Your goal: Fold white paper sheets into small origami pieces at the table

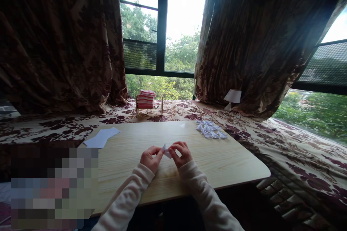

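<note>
A small piece of folded white paper [167,153] is held up between my two hands, above the middle of the wooden table [127,173]. My left hand [150,157] pinches its left side, where a pointed tip sticks up. On the other side, the thumb and fingers of my right hand [181,153] grip the right edge. My fingers cover part of the paper, so its full shape is hidden. Off to the right on the tabletop lies a pile of folded white paper pieces [210,130]. Flat white paper sheets [101,137] rest at the left.
Beyond the table, a small rack [149,108] holds a stack of red-and-white striped cloths [145,99] on the patterned ledge cover. A small white lamp [232,97] stands at the back right. Dark curtains flank the window. A blurred patch covers the lower left.
</note>
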Action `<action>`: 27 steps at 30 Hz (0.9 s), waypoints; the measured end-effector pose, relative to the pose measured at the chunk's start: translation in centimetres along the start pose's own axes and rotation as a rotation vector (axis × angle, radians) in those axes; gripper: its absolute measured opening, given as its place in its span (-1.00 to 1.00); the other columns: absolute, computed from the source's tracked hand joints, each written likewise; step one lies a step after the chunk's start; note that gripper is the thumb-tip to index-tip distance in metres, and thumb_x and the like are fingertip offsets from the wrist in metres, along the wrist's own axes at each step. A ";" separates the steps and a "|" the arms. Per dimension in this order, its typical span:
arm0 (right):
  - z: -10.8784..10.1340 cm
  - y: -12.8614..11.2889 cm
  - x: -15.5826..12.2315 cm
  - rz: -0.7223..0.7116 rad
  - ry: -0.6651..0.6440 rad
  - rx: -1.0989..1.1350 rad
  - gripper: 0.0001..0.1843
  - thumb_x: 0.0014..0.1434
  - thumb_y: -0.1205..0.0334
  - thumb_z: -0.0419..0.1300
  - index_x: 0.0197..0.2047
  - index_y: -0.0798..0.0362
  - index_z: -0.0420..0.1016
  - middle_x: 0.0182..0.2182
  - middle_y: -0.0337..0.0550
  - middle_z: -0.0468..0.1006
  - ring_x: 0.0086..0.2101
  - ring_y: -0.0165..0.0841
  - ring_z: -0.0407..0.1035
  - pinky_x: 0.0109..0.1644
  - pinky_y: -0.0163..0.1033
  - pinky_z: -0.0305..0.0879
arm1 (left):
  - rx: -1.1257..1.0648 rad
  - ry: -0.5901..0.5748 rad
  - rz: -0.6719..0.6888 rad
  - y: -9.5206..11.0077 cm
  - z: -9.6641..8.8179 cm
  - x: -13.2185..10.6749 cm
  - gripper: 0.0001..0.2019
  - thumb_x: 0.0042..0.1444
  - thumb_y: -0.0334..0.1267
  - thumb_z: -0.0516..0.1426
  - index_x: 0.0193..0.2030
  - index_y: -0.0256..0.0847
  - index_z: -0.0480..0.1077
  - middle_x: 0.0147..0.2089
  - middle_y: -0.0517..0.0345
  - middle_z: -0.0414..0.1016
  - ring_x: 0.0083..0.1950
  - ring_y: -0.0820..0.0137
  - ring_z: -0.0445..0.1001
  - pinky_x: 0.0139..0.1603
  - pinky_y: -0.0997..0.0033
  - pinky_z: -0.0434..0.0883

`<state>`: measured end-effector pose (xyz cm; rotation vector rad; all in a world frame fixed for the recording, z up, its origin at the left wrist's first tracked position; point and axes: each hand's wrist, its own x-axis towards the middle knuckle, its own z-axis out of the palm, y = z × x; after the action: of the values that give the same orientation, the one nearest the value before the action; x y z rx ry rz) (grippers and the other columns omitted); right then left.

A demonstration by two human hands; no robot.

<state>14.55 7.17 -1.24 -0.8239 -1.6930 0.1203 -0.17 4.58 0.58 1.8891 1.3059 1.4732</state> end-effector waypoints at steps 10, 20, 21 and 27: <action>-0.3 -0.6 0.1 -0.003 0.011 0.012 -0.84 -0.07 0.39 0.13 -0.37 0.01 0.46 -0.38 -0.15 0.40 -0.30 -0.29 0.25 -0.21 -0.17 0.25 | -0.015 -0.011 0.073 0.1 0.0 0.1 -0.83 0.00 -0.27 0.08 -0.45 -0.24 0.49 -0.51 0.15 0.42 -0.43 0.42 0.35 -0.36 0.45 0.31; -0.5 -1.3 0.2 0.001 -0.061 0.006 -0.85 -0.04 0.36 0.14 -0.35 0.02 0.47 -0.39 -0.13 0.40 -0.31 -0.29 0.27 -0.22 -0.18 0.26 | -0.017 -0.009 0.150 -0.3 0.5 -0.1 -0.87 -0.01 -0.32 0.09 -0.43 -0.24 0.48 -0.45 0.09 0.43 -0.36 0.38 0.39 -0.29 0.39 0.35; -0.5 -1.3 0.2 0.004 -0.062 0.009 -0.85 -0.05 0.36 0.14 -0.35 0.02 0.47 -0.39 -0.13 0.40 -0.31 -0.29 0.27 -0.21 -0.18 0.26 | -0.015 -0.008 0.155 -0.4 0.5 -0.1 -0.87 -0.01 -0.32 0.09 -0.43 -0.24 0.48 -0.45 0.09 0.43 -0.36 0.38 0.39 -0.29 0.39 0.35; -0.6 -1.4 0.2 0.045 -0.084 0.025 -0.65 -0.08 0.41 0.12 -0.16 0.03 0.41 -0.40 -0.15 0.41 -0.31 -0.29 0.28 -0.23 -0.18 0.27 | 0.003 -0.001 0.168 -0.5 0.6 0.0 -0.86 -0.01 -0.31 0.08 -0.44 -0.23 0.47 -0.46 0.10 0.42 -0.36 0.38 0.38 -0.30 0.39 0.36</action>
<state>14.43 6.01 -0.18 -0.8486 -1.7481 0.2094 0.17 4.91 0.02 2.0438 1.1738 1.5518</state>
